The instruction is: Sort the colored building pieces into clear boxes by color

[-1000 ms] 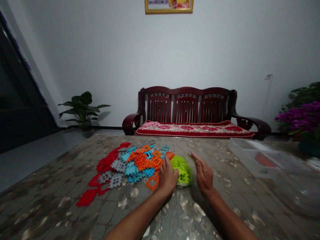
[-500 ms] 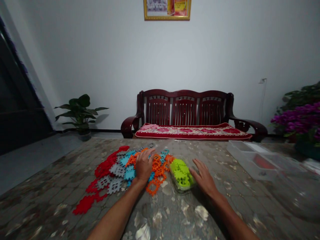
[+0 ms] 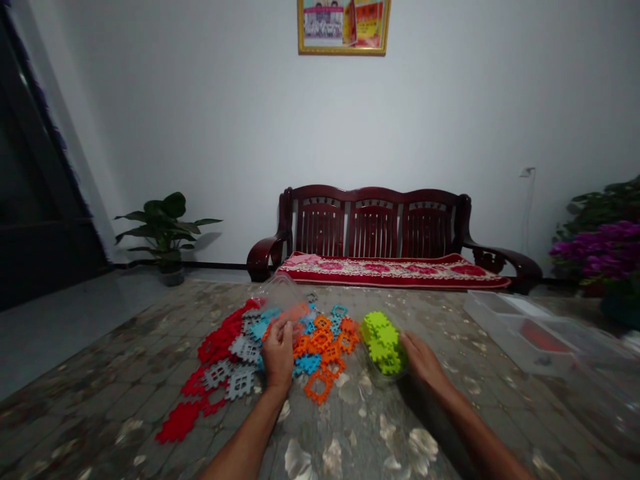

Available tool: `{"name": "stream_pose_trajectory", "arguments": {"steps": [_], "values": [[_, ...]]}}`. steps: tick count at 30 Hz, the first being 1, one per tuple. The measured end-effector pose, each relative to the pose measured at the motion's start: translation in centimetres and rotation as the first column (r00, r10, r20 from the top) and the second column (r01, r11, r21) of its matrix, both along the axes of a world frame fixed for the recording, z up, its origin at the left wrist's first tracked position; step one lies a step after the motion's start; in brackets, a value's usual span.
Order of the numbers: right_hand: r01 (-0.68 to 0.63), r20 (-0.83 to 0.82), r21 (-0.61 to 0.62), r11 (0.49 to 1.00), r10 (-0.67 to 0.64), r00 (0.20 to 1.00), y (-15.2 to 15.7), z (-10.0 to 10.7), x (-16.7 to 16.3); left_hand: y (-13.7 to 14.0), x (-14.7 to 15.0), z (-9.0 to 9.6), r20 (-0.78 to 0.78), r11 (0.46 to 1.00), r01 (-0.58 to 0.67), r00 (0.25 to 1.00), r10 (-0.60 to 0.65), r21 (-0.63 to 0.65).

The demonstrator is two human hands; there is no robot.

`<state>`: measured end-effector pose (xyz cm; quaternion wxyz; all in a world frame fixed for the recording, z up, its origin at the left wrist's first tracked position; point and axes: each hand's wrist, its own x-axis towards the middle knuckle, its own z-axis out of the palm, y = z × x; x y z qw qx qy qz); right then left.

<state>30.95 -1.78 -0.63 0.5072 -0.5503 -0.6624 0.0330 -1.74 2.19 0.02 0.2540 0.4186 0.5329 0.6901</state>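
My left hand (image 3: 279,353) pinches a clear plastic lid (image 3: 283,288), raised over a pile of interlocking plastic pieces. Orange pieces (image 3: 320,343) and blue pieces (image 3: 309,363) lie beside and beyond this hand; grey pieces (image 3: 241,382) and red pieces (image 3: 181,420) spread to its left. My right hand (image 3: 423,360) grips the right side of a clear plastic container (image 3: 387,379). Lime-green pieces (image 3: 383,340) of the same toothed kind fill it. The fingers of my right hand are partly hidden by the container.
A patterned tablecloth (image 3: 350,427) covers the table. At the right stands a clear divided box (image 3: 500,333) with something red inside. Beyond the table are a wooden bench (image 3: 375,227), a potted plant (image 3: 170,230) and purple flowers (image 3: 605,250).
My left hand has drawn back and lifted the clear lid up to the left. My right hand has closed on the green-filled container, which now sits further right and looks tilted.
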Motion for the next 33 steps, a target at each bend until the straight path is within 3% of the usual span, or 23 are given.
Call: {"name": "stream_pose_trajectory", "arguments": {"steps": [3,6,10,13,19,23,25,27,30,33], "values": [[-0.066,-0.052,-0.139,0.988,0.059,0.997,2.0,1.6,-0.9,-0.1,0.0,0.0,-0.032,1.000,-0.012,0.999,0.012,0.004],[-0.084,-0.030,-0.149,0.985,0.080,0.996,4.1,2.8,-2.9,-0.5,0.0,0.2,-0.087,0.999,-0.031,0.996,0.032,0.009],[-0.004,0.101,-0.028,1.000,0.007,0.995,5.9,3.4,-6.5,-1.1,0.0,0.3,-0.162,0.999,-0.036,0.986,0.037,0.013],[0.023,0.296,0.097,0.995,-0.051,0.954,6.0,3.7,-9.2,-1.4,0.1,0.2,-0.201,0.999,-0.034,0.979,0.036,0.015],[-0.118,0.636,0.249,0.961,-0.070,0.769,4.5,4.6,-12.6,-1.5,0.1,-0.2,-0.256,1.000,-0.011,0.966,0.013,0.009],[-0.205,0.711,0.280,0.938,-0.059,0.701,4.1,5.1,-12.9,-1.7,0.1,0.0,-0.285,1.000,-0.012,0.959,0.014,0.008],[-0.186,0.695,0.295,0.937,-0.077,0.715,4.1,5.4,-12.5,-1.7,-0.1,0.0,-0.309,1.000,-0.015,0.951,0.017,0.009],[-0.110,0.617,0.309,0.945,-0.111,0.779,4.2,5.8,-11.6,-1.7,-0.2,-0.1,-0.328,1.000,-0.027,0.944,0.026,0.002],[0.071,0.352,0.285,0.956,-0.173,0.920,4.6,6.4,-9.0,-1.6,-0.5,-0.3,-0.342,0.999,-0.046,0.939,0.044,0.003],[0.153,0.013,0.099,0.983,-0.155,0.988,4.8,6.3,-5.1,-1.4,-0.7,-0.6,-0.383,0.998,-0.028,0.922,0.051,0.064]]}}
